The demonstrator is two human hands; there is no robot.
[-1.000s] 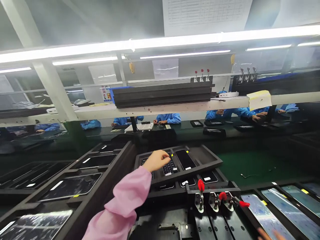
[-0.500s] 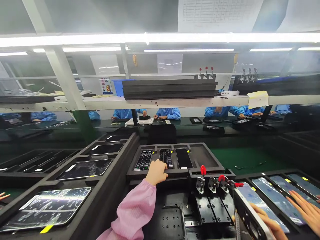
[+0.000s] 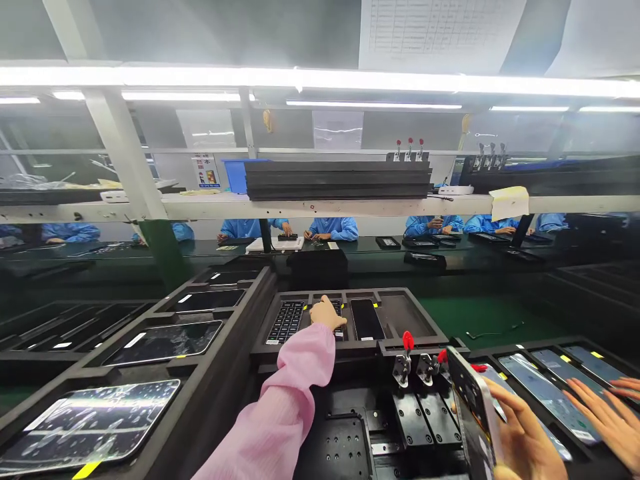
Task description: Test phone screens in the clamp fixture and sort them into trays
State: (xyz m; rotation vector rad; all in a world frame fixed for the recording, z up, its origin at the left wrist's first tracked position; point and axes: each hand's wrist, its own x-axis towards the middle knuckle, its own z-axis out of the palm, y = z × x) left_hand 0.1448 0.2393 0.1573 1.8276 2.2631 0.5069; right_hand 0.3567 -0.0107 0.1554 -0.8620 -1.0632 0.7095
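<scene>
My left hand (image 3: 327, 313), in a pink sleeve, reaches over the middle phone (image 3: 340, 333) in a black foam tray (image 3: 407, 317). Its thumb points right across that phone; the other fingertips are hidden below the hand, so its grip cannot be made out. To either side lie a phone with a grid on its screen (image 3: 287, 323) and a dark-screened phone (image 3: 367, 319). At lower right my right hand (image 3: 530, 430) is closed on a tilted phone (image 3: 473, 403), beside a black clamping fixture (image 3: 425, 413) with red-tipped toggle clamps (image 3: 408, 341).
A long foam tray (image 3: 200, 373) with tablets stands at left. At right, a co-worker's hands (image 3: 607, 420) are over a tray of phones (image 3: 545, 390). A shelf beam (image 3: 350, 208) crosses ahead; people in blue work beyond it.
My left hand has moved forward and slightly right, onto the middle phone. My right hand has come further into view, raising its phone and shifting it left.
</scene>
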